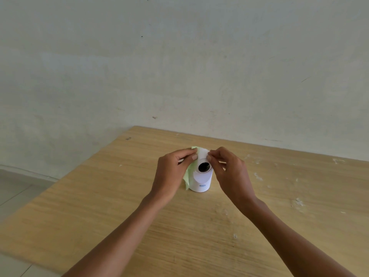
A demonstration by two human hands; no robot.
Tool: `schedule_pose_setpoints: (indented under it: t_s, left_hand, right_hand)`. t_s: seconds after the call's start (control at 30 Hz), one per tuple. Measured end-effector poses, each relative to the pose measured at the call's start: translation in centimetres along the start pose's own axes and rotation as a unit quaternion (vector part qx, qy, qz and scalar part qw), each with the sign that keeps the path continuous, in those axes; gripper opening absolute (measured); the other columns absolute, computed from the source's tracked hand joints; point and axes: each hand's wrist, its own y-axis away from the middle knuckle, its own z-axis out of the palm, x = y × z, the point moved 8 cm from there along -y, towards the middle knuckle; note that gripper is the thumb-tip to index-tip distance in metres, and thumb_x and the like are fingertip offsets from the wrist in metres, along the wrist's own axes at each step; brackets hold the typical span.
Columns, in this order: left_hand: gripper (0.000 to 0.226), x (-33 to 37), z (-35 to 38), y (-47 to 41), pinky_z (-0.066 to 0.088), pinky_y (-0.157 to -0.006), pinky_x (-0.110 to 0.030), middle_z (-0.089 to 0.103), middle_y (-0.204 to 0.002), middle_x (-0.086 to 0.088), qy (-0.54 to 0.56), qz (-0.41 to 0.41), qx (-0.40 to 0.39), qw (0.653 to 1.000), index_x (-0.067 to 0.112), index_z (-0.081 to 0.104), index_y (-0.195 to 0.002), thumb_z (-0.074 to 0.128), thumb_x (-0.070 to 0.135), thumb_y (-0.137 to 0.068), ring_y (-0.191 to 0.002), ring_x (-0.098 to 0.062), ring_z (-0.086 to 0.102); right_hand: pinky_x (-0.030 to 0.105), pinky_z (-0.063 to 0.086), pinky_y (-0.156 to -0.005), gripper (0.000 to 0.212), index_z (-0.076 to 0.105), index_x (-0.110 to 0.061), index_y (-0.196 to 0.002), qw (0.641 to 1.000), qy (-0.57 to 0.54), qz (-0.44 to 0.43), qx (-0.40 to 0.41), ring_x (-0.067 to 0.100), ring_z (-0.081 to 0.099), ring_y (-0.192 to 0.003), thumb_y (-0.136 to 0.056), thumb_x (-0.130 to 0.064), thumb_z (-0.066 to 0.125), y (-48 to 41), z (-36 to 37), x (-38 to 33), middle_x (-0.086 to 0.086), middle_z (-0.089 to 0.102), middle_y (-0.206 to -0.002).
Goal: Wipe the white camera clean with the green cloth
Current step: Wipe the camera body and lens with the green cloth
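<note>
The white camera (201,180) stands upright on the wooden table (119,206), its round black lens facing me and a blue logo near its base. My left hand (171,172) is on the camera's left side, pinching the pale green cloth (188,170). The cloth hangs down between my palm and the camera body, and a corner shows above the camera's top. My right hand (229,170) holds the top right of the camera with fingertips. Most of the cloth is hidden behind my left hand.
The table's far edge runs along a pale wall (179,66). Its left edge drops to a grey tiled floor (16,192). White paint flecks (258,176) mark the wood to the right of the camera.
</note>
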Motion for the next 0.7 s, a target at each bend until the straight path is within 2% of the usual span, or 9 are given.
schedule_pose_setpoints:
  t_s: [0.17, 0.2, 0.27, 0.33, 0.4, 0.47, 0.53, 0.63, 0.7]
  left_hand:
    - [0.032, 1.2, 0.8, 1.7, 0.046, -0.096, -0.005, 0.070, -0.127, 0.006, -0.056, 0.080, 0.043, 0.994, 0.014, 0.072, -0.125, 0.071, 0.013, -0.093, -0.113, 0.013, 0.060]
    - [0.032, 0.8, 0.6, 2.4, 0.047, -0.090, -0.003, 0.072, -0.124, 0.006, -0.056, 0.071, 0.057, 0.994, 0.014, 0.071, -0.126, 0.070, 0.012, -0.094, -0.105, 0.017, 0.063]
    - [0.031, -0.3, 0.2, 3.2, 0.045, -0.068, -0.001, 0.078, -0.109, 0.003, -0.049, 0.037, 0.076, 0.995, 0.013, 0.071, -0.126, 0.069, 0.013, -0.095, -0.070, 0.022, 0.060]
    - [0.029, -1.1, 0.1, 3.3, 0.040, -0.059, -0.002, 0.080, -0.100, 0.000, -0.037, 0.007, 0.083, 0.996, 0.013, 0.072, -0.125, 0.067, 0.016, -0.097, -0.056, 0.020, 0.053]
    - [0.029, -0.8, 0.0, 2.9, 0.044, -0.065, -0.003, 0.079, -0.107, 0.004, -0.027, 0.000, 0.085, 0.996, 0.014, 0.072, -0.125, 0.066, 0.019, -0.098, -0.068, 0.021, 0.059]
    - [0.030, 0.1, 0.3, 2.2, 0.049, -0.083, -0.004, 0.073, -0.118, 0.012, -0.018, 0.008, 0.071, 0.997, 0.014, 0.072, -0.126, 0.067, 0.018, -0.097, -0.092, 0.019, 0.064]
    - [0.030, 0.9, 0.8, 1.9, 0.047, -0.093, -0.004, 0.071, -0.122, 0.014, -0.019, 0.021, 0.057, 0.998, 0.016, 0.072, -0.125, 0.068, 0.018, -0.096, -0.105, 0.019, 0.061]
    - [0.029, 0.8, 0.8, 2.3, 0.046, -0.079, -0.001, 0.075, -0.117, 0.011, 0.000, 0.004, 0.086, 0.996, 0.018, 0.072, -0.126, 0.066, 0.020, -0.098, -0.105, 0.022, 0.058]
    - [0.028, 0.0, 0.7, 3.1, 0.049, -0.068, -0.008, 0.077, -0.102, 0.017, 0.022, -0.026, 0.104, 0.994, 0.019, 0.072, -0.125, 0.065, 0.022, -0.098, -0.096, 0.020, 0.061]
  right_hand:
    - [0.009, 0.049, -0.079, 0.008, 0.067, -0.018, -0.090, 1.000, -0.005, 0.000, -0.002, 0.002, 0.068, -0.091, -0.097, -0.016, 0.062, 0.0, -0.1, 0.0, -0.017, 0.073, -0.095]
    - [0.008, 0.049, -0.078, 0.008, 0.067, -0.017, -0.090, 1.000, -0.004, -0.002, -0.002, 0.002, 0.068, -0.091, -0.097, -0.016, 0.063, 0.0, -0.1, 0.0, -0.016, 0.073, -0.095]
    - [0.006, 0.048, -0.077, 0.007, 0.067, -0.017, -0.091, 1.000, -0.002, -0.003, 0.000, 0.002, 0.067, -0.091, -0.097, -0.016, 0.062, 0.0, -0.2, -0.1, -0.016, 0.073, -0.095]
    - [0.005, 0.047, -0.076, 0.007, 0.068, -0.017, -0.092, 1.000, -0.004, 0.001, -0.002, 0.001, 0.067, -0.092, -0.097, -0.016, 0.062, 0.0, -0.2, -0.1, -0.017, 0.073, -0.095]
    - [0.004, 0.046, -0.075, 0.007, 0.068, -0.016, -0.092, 1.000, -0.008, 0.002, -0.002, 0.000, 0.067, -0.092, -0.097, -0.016, 0.062, 0.1, -0.2, -0.1, -0.017, 0.073, -0.096]
    - [0.003, 0.045, -0.074, 0.007, 0.068, -0.015, -0.092, 1.000, -0.015, 0.002, -0.003, 0.000, 0.067, -0.091, -0.097, -0.014, 0.062, 0.2, -0.2, -0.2, -0.015, 0.073, -0.096]
    - [0.003, 0.045, -0.074, 0.008, 0.068, -0.013, -0.093, 1.000, -0.022, 0.004, -0.005, 0.000, 0.067, -0.090, -0.097, -0.012, 0.062, 0.2, -0.2, -0.3, -0.014, 0.074, -0.096]
    - [0.002, 0.045, -0.074, 0.008, 0.069, -0.015, -0.094, 1.000, -0.017, 0.003, -0.007, -0.003, 0.067, -0.091, -0.097, -0.013, 0.061, 0.3, -0.3, -0.2, -0.014, 0.074, -0.096]
    - [0.002, 0.044, -0.074, 0.008, 0.069, -0.015, -0.095, 1.000, -0.014, 0.004, -0.007, -0.003, 0.066, -0.092, -0.097, -0.014, 0.061, 0.2, -0.2, -0.1, -0.015, 0.073, -0.096]
